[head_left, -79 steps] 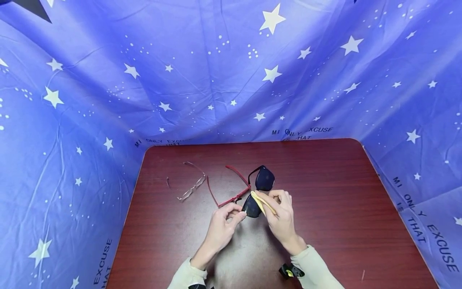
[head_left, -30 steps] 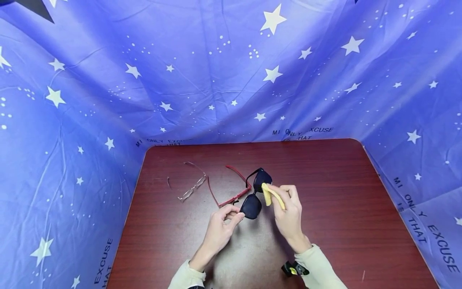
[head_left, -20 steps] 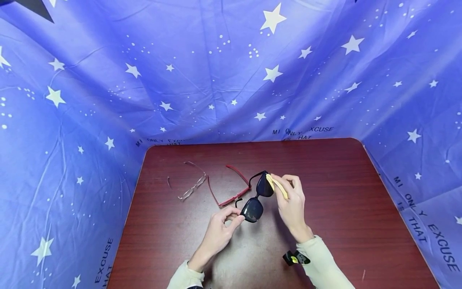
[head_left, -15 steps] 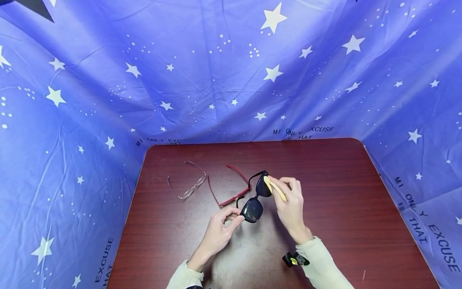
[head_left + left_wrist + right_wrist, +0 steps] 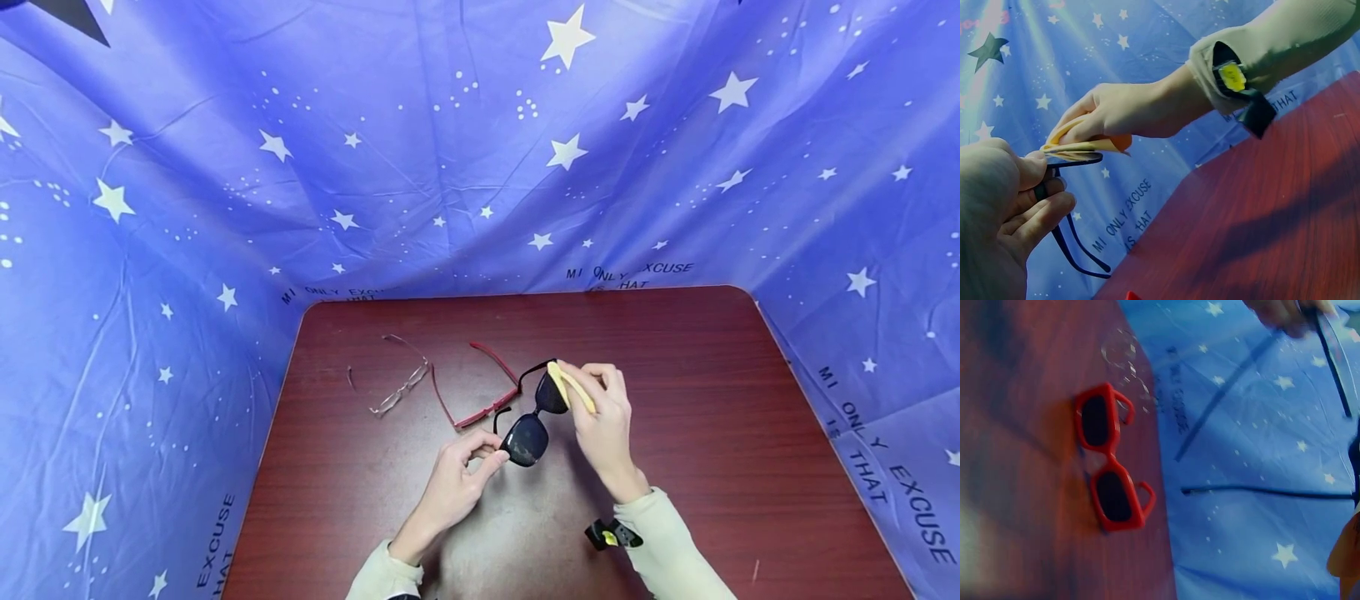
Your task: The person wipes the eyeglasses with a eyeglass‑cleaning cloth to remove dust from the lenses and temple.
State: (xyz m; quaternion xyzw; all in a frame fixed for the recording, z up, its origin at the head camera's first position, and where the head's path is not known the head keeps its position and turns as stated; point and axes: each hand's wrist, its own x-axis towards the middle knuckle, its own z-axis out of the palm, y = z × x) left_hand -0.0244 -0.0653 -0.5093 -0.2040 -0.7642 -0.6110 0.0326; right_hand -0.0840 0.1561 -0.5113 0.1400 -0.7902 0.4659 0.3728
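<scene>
Black sunglasses (image 5: 527, 440) are held above the table with their dark lenses turned up. My left hand (image 5: 459, 475) pinches their near end by the hinge, between thumb and fingers. In my right hand (image 5: 604, 421) is a folded yellow cloth (image 5: 573, 388), gripped at the far lens and partly covering it. The left wrist view shows the cloth (image 5: 1094, 145) lying against the lens, with the temples (image 5: 1075, 250) hanging below. In the right wrist view the left hand (image 5: 1282, 314) appears at the top, and the right hand is mostly out of frame.
Red-framed sunglasses (image 5: 486, 410) lie on the dark red table (image 5: 712, 433) just behind the left hand, temples open. Further left are clear-framed glasses (image 5: 400, 392). A small thin strip (image 5: 756, 571) lies near the front right. A blue star-patterned curtain (image 5: 450, 150) surrounds the table.
The right hand has moved the cloth from the near lens to the far lens. The sunglasses have tilted a little in the left hand, which keeps its pinch. The other glasses have stayed put.
</scene>
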